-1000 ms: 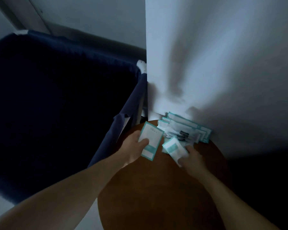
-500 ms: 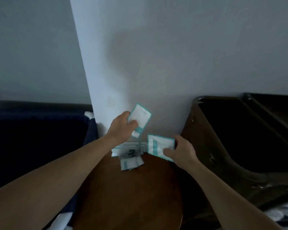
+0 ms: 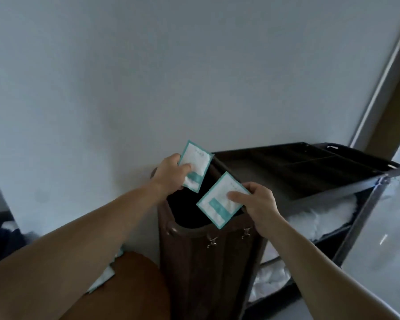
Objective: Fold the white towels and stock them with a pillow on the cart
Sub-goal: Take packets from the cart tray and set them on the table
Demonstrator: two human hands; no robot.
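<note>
My left hand (image 3: 171, 172) pinches a white and teal packet (image 3: 194, 166) above the open dark bag (image 3: 185, 204) at the cart's left end. Just to the right, my right hand (image 3: 256, 200) pinches a second white and teal packet (image 3: 219, 199) over the same opening. The dark housekeeping cart (image 3: 310, 172) stands against the wall, its top tray divided into compartments. White linen (image 3: 319, 218) lies on the shelf under the tray, and more white linen (image 3: 270, 280) shows on a lower shelf.
A round brown table (image 3: 125, 287) sits at the lower left, with more packets (image 3: 104, 276) at its edge under my left arm. The grey wall (image 3: 148, 77) is close behind. A dark blue fabric bin (image 3: 0, 241) is at the far left. A pale panel (image 3: 383, 227) stands at the right.
My view has swung right from the table to the cart. Both hands have carried their packets from above the table to over the cart's bag opening.
</note>
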